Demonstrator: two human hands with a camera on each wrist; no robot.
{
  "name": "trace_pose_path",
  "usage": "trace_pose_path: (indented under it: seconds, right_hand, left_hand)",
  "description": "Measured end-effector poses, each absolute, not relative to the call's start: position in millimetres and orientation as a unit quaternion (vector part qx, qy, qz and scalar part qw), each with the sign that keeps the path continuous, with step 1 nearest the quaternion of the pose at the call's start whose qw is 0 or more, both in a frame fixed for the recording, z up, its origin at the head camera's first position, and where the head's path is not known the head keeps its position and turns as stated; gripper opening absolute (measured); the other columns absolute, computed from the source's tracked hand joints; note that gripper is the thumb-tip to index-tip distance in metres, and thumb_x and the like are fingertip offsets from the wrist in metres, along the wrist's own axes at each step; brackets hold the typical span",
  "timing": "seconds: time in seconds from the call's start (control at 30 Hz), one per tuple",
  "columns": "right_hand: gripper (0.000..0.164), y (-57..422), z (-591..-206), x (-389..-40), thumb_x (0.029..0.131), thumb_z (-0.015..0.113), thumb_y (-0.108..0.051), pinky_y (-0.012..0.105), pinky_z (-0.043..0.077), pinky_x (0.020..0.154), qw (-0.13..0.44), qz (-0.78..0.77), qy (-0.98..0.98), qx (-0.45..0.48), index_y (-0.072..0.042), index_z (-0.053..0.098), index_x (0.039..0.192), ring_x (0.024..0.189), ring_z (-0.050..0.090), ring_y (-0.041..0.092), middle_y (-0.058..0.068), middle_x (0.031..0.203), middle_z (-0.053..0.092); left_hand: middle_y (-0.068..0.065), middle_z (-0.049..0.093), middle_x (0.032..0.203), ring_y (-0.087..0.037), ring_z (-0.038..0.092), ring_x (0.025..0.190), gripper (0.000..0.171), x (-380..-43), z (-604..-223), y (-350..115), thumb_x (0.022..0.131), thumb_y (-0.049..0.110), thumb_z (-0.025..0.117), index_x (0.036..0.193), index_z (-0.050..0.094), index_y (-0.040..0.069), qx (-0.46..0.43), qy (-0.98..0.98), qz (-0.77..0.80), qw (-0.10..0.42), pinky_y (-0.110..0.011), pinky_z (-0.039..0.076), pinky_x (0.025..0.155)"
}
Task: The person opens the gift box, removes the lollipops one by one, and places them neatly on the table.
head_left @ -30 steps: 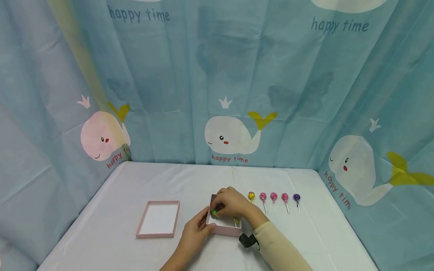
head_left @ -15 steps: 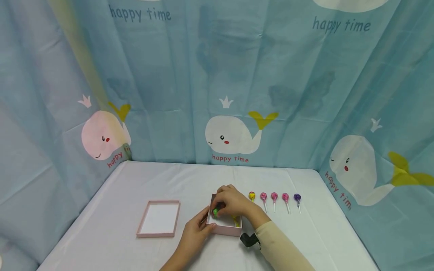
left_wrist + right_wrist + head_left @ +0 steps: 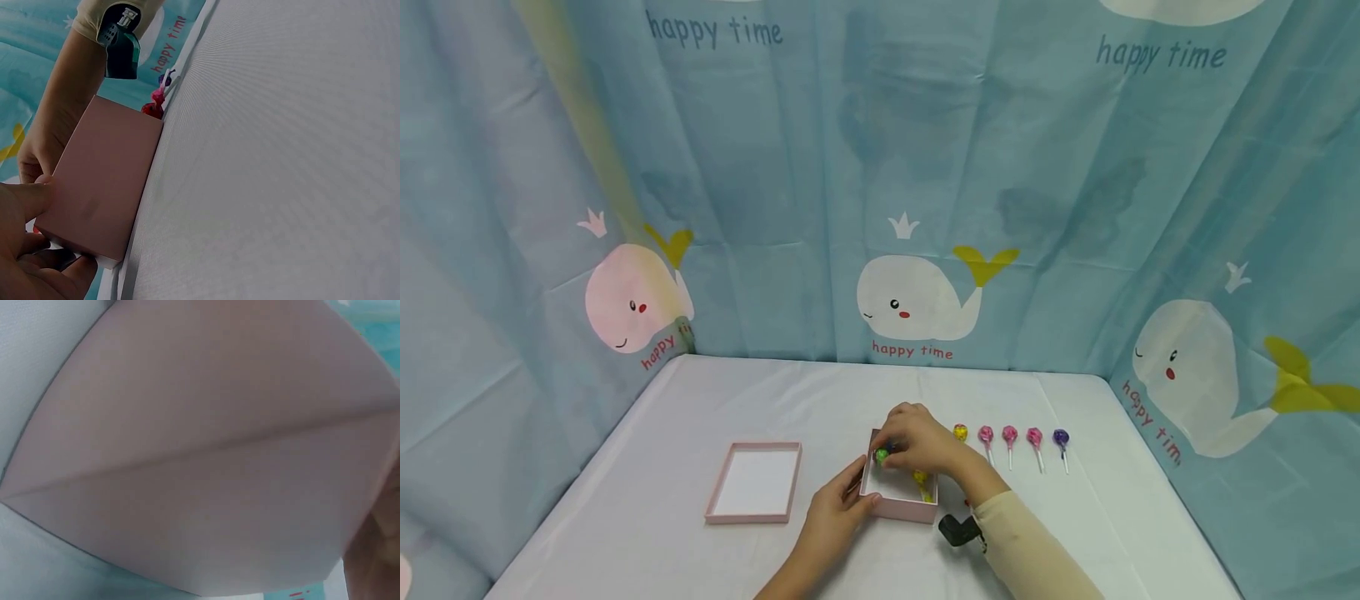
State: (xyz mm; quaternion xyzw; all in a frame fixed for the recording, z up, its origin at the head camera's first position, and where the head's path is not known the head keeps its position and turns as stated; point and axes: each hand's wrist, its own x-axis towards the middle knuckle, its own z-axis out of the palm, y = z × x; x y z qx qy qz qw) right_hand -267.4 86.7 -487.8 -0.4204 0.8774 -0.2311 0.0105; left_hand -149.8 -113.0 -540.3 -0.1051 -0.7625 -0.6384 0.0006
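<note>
An open pink box [image 3: 901, 509] stands mid-table in the head view. My left hand [image 3: 833, 512] grips its left side, thumb near the front corner and fingers along the wall. In the left wrist view, the left hand [image 3: 37, 250] holds the box [image 3: 103, 181] at one end. My right hand [image 3: 919, 439] reaches over the box and pinches a green-wrapped lollipop [image 3: 882, 456] inside it, near the back left; its stick is hidden. A yellow lollipop [image 3: 922, 484] lies along the box's right side. The box wall [image 3: 206, 506] fills most of the right wrist view.
A pink box lid [image 3: 755, 483] lies inside-up to the left. Right of the box stretches a row: a yellow lollipop [image 3: 960, 432], several pink lollipops [image 3: 1010, 434] and a purple lollipop [image 3: 1061, 437]. A red-wrapped lollipop [image 3: 152, 110] shows beside the box. A printed curtain [image 3: 775, 292] surrounds the table.
My right hand has moved slightly up and back with the green lollipop, and more of the yellow lollipop in the box now shows. The left hand keeps its grip.
</note>
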Motion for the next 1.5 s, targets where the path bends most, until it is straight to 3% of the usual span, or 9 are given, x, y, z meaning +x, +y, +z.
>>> trace_pose_path:
  seconds: [0.27,0.63,0.83,1.5]
  right_hand:
    - [0.025,95.9,-475.7,-261.2,0.08,0.09,-0.024,0.044,0.046,0.101,-0.046,-0.278,0.872,-0.401,-0.025,0.081,0.103,0.112,0.055,0.011,-0.015,0.097,0.071]
    - [0.02,120.0,-464.6,-250.2,0.084,0.087,-0.028,0.046,0.047,0.103,-0.089,-0.33,0.871,-0.354,-0.021,0.08,0.102,0.11,0.054,0.009,-0.021,0.097,0.07]
    - [0.021,137.0,-457.7,-242.5,0.083,0.088,-0.025,0.047,0.049,0.1,-0.126,-0.339,0.873,-0.328,-0.024,0.079,0.102,0.109,0.055,0.01,-0.02,0.095,0.069]
    - [0.025,189.3,-459.1,-211.3,0.08,0.091,-0.025,0.04,0.057,0.086,-0.171,-0.382,0.883,-0.212,-0.03,0.078,0.1,0.108,0.054,0.007,-0.02,0.099,0.068]
  left_hand:
    - [-0.028,0.042,0.155,-0.04,0.046,0.142,0.074,-148.9,-539.6,-112.6,0.092,0.018,0.077,0.152,0.041,-0.005,-0.1,-0.774,-0.625,0.007,-0.027,0.048,0.11]
    - [-0.029,0.044,0.153,-0.041,0.046,0.141,0.073,-150.0,-540.7,-110.7,0.091,0.016,0.078,0.151,0.042,-0.007,-0.094,-0.771,-0.63,0.011,-0.027,0.047,0.11]
    - [-0.026,0.044,0.154,-0.038,0.045,0.142,0.072,-151.0,-540.3,-110.8,0.091,0.015,0.079,0.151,0.044,-0.005,-0.085,-0.772,-0.63,0.011,-0.025,0.046,0.111]
    - [-0.027,0.044,0.155,-0.039,0.045,0.143,0.073,-150.4,-540.5,-110.5,0.091,0.016,0.079,0.152,0.043,-0.004,-0.078,-0.773,-0.629,0.007,-0.025,0.047,0.111]
